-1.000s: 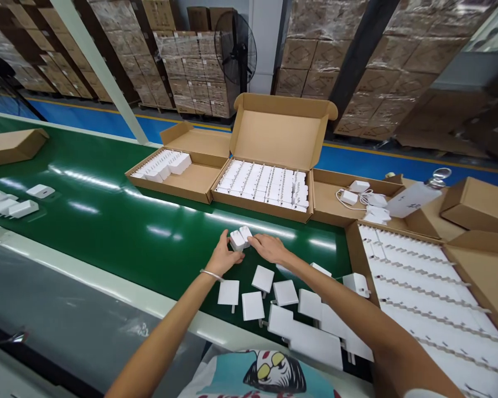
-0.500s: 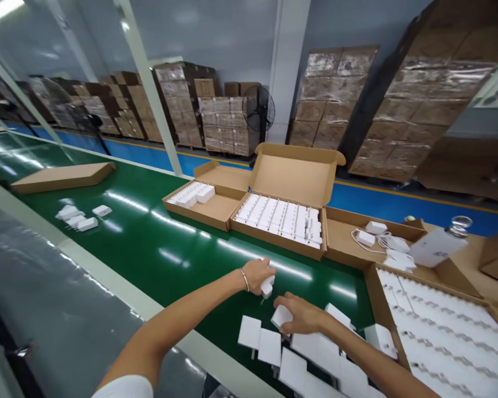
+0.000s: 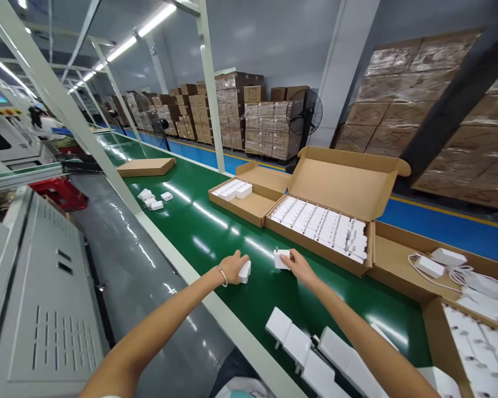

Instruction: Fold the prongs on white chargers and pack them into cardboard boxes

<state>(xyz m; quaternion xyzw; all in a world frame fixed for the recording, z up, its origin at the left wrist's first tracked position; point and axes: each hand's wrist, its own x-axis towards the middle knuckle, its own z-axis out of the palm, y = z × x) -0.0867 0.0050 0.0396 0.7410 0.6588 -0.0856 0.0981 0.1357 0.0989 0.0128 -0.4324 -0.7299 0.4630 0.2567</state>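
Note:
White power adapters fill this stretch of the green conveyor belt [image 3: 216,251]. My left hand [image 3: 232,267], with a bracelet at the wrist, is closed on a white adapter [image 3: 244,272] just above or on the belt. Between the thumb and fingers of my right hand [image 3: 299,267] is another white adapter [image 3: 280,258], its metal prong pointing up. Below my right forearm lie several more adapters [image 3: 296,344] in rows, some with prongs showing. An open carton [image 3: 315,240] packed with rows of adapters stands beyond my right hand.
A partly filled carton [image 3: 236,209] stands left of the full one. Farther left are loose adapters [image 3: 156,205] and a flat cardboard box [image 3: 147,167]. Cabled adapters [image 3: 429,267] sit in a carton at right. A metal frame post [image 3: 211,83] rises from the belt's far edge.
My view has turned left. My right hand has lifted an adapter away from the group near me and holds it farther up the belt. My left hand still grips white adapter material.

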